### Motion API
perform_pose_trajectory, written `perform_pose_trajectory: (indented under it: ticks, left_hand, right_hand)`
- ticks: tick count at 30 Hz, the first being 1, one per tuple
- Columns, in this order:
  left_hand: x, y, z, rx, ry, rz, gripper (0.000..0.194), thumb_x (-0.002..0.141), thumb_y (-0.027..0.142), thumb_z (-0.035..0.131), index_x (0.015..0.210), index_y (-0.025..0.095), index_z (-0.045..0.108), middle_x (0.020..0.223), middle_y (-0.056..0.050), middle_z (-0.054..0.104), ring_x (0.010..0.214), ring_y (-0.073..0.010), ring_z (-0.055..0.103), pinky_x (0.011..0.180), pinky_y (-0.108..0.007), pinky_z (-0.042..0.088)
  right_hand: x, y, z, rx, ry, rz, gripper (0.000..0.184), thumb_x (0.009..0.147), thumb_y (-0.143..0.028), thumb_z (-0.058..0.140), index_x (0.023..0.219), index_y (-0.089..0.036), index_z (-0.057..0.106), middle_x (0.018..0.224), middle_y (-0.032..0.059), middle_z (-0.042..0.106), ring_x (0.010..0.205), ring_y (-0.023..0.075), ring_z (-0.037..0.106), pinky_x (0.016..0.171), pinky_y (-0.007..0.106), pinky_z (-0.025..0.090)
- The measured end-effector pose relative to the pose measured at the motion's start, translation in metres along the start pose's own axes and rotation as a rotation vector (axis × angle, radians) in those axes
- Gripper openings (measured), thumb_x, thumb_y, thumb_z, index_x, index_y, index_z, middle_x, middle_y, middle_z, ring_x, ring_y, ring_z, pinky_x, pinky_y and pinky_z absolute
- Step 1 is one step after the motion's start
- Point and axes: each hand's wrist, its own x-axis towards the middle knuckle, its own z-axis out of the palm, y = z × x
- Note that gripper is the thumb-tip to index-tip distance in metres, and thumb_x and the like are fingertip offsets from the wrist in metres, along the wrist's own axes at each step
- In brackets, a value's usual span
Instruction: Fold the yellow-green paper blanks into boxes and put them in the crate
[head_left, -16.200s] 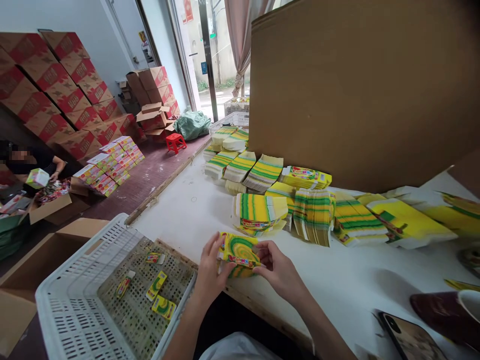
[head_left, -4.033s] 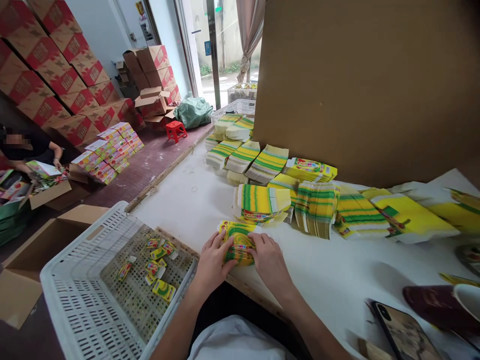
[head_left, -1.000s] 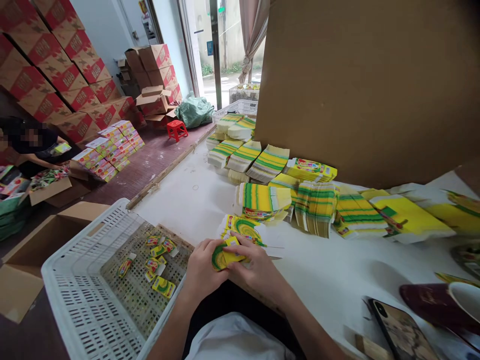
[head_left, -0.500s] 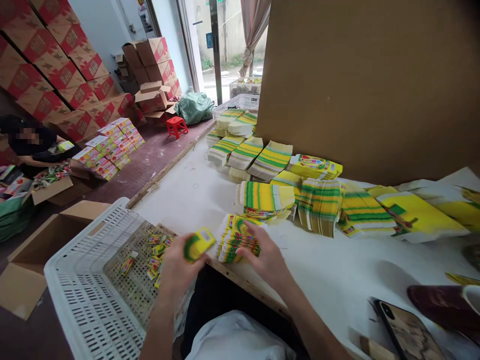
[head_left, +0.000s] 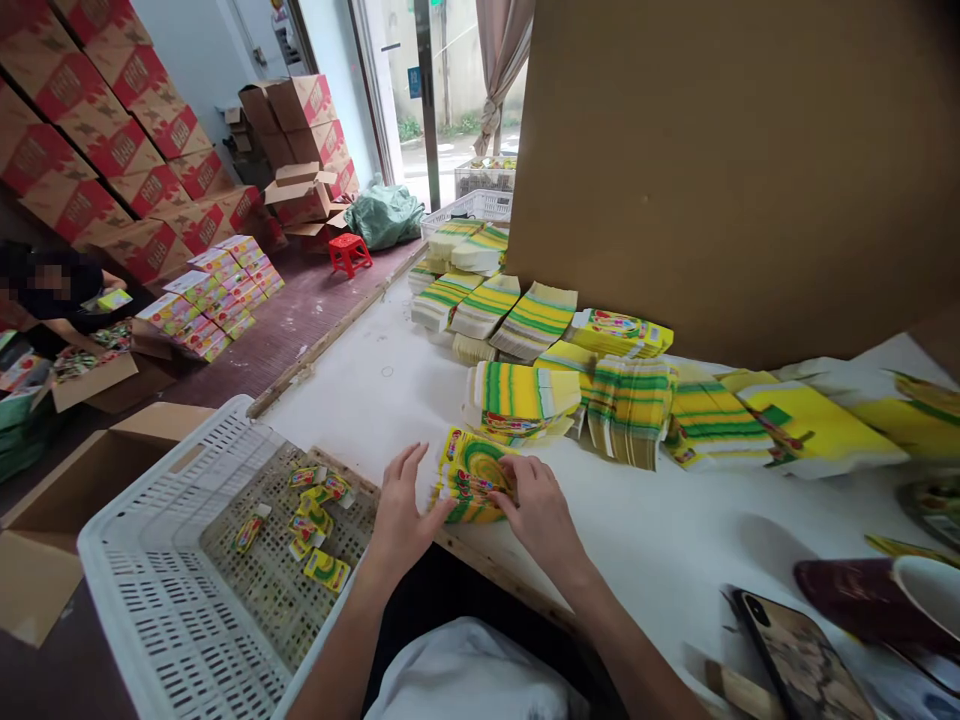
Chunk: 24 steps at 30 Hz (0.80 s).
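A stack of flattened yellow-green cartons (head_left: 474, 465) with colourful print lies at the near table edge, between my two hands. My left hand (head_left: 405, 520) is beside the stack's left side, fingers apart and the thumb reaching toward its near corner; nothing shows in its grasp. At the right side, my right hand (head_left: 538, 505) pinches the edge of a top carton between thumb and fingers. Left of my left hand, a white plastic crate (head_left: 169, 590) holds several small folded yellow boxes (head_left: 327, 570) on its perforated floor.
Bundles of yellow-green striped cartons (head_left: 529, 395) spread along the white table (head_left: 337, 400) toward a brown board (head_left: 720, 180). A phone (head_left: 802, 650) and dark red mug (head_left: 847, 595) stand at right. An open cardboard box (head_left: 90, 500) and a seated person (head_left: 64, 290) are at left.
My left hand has let go of a small yellow box and moved right to the stack. Another box now shows at the crate's near right. My right hand has closed on a carton's edge.
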Motion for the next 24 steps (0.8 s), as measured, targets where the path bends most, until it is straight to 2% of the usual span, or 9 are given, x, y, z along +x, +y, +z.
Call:
perform_pose_trajectory:
  ticks: [3, 6, 9, 12, 15, 18, 20, 21, 24]
  left_hand:
    - [0.003, 0.000, 0.009, -0.154, 0.036, -0.059, 0.073, 0.088, 0.040, 0.068, 0.150, 0.020, 0.036, 0.150, -0.018, 0.047, 0.142, -0.0309, 0.045, 0.116, -0.053, 0.040]
    - [0.003, -0.005, 0.017, -0.194, 0.011, -0.084, 0.065, 0.089, 0.039, 0.067, 0.145, 0.019, 0.042, 0.146, -0.018, 0.052, 0.137, -0.0306, 0.050, 0.113, -0.053, 0.043]
    - [0.004, -0.006, 0.025, -0.122, -0.008, -0.003, 0.059, 0.088, 0.031, 0.067, 0.143, 0.020, 0.047, 0.143, -0.016, 0.055, 0.136, -0.0296, 0.051, 0.116, -0.054, 0.041]
    - [0.006, -0.005, 0.034, -0.016, -0.112, 0.072, 0.066, 0.082, 0.024, 0.072, 0.144, 0.023, 0.049, 0.152, -0.015, 0.049, 0.145, -0.0314, 0.043, 0.119, -0.057, 0.038]
    - [0.007, -0.006, 0.038, 0.049, -0.172, 0.091, 0.068, 0.079, 0.023, 0.075, 0.143, 0.024, 0.051, 0.158, -0.014, 0.043, 0.149, -0.0329, 0.037, 0.120, -0.061, 0.036]
    - [0.007, -0.008, 0.037, 0.007, -0.147, 0.091, 0.051, 0.087, 0.025, 0.069, 0.136, 0.024, 0.056, 0.154, -0.013, 0.048, 0.145, -0.0302, 0.043, 0.119, -0.058, 0.038]
    - [0.004, -0.008, 0.036, -0.058, -0.099, 0.068, 0.041, 0.090, 0.026, 0.066, 0.130, 0.023, 0.058, 0.150, -0.014, 0.052, 0.142, -0.0295, 0.046, 0.118, -0.057, 0.040]
    - [0.003, -0.008, 0.036, -0.094, -0.035, 0.044, 0.041, 0.091, 0.028, 0.065, 0.131, 0.022, 0.057, 0.149, -0.015, 0.052, 0.142, -0.0298, 0.047, 0.117, -0.056, 0.040]
    - [-0.003, 0.000, 0.039, -0.267, 0.254, -0.046, 0.061, 0.089, 0.040, 0.069, 0.142, 0.020, 0.044, 0.152, -0.018, 0.045, 0.145, -0.0309, 0.043, 0.118, -0.055, 0.038]
  right_hand:
    - [-0.002, 0.001, 0.001, 0.010, 0.044, 0.007, 0.024, 0.089, -0.015, 0.061, 0.112, -0.021, 0.056, 0.101, 0.0105, 0.064, 0.096, 0.0311, 0.062, 0.086, 0.050, 0.055]
    - [-0.004, 0.001, 0.003, 0.016, -0.011, 0.002, 0.024, 0.089, -0.011, 0.056, 0.111, -0.021, 0.057, 0.104, 0.0112, 0.066, 0.099, 0.0311, 0.063, 0.087, 0.048, 0.056]
    - [-0.003, -0.002, 0.004, 0.001, -0.040, 0.007, 0.025, 0.088, -0.008, 0.055, 0.108, -0.022, 0.058, 0.103, 0.0107, 0.067, 0.098, 0.0313, 0.065, 0.086, 0.048, 0.056]
    - [-0.002, -0.006, 0.004, 0.030, -0.033, 0.019, 0.025, 0.085, -0.006, 0.055, 0.105, -0.021, 0.057, 0.102, 0.0107, 0.065, 0.097, 0.0311, 0.064, 0.085, 0.048, 0.056]
    - [-0.002, -0.008, 0.004, 0.159, 0.009, 0.064, 0.023, 0.082, -0.007, 0.055, 0.100, -0.021, 0.057, 0.101, 0.0104, 0.062, 0.097, 0.0311, 0.063, 0.087, 0.050, 0.055]
    - [0.000, -0.002, 0.006, 0.370, 0.030, 0.147, 0.017, 0.080, -0.015, 0.060, 0.094, -0.023, 0.058, 0.097, 0.0087, 0.062, 0.094, 0.0296, 0.062, 0.087, 0.051, 0.055]
    - [0.003, 0.006, 0.004, 0.459, 0.009, 0.183, 0.015, 0.080, -0.027, 0.067, 0.091, -0.024, 0.057, 0.090, 0.0064, 0.063, 0.085, 0.0266, 0.062, 0.078, 0.046, 0.058]
    - [0.006, 0.009, 0.002, 0.492, -0.003, 0.195, 0.020, 0.080, -0.034, 0.070, 0.090, -0.024, 0.057, 0.086, 0.0051, 0.063, 0.079, 0.0247, 0.063, 0.072, 0.043, 0.058]
    - [0.013, 0.008, -0.008, 0.680, 0.021, 0.258, 0.039, 0.074, -0.051, 0.079, 0.091, -0.023, 0.057, 0.081, 0.0024, 0.063, 0.072, 0.0200, 0.063, 0.066, 0.036, 0.059]
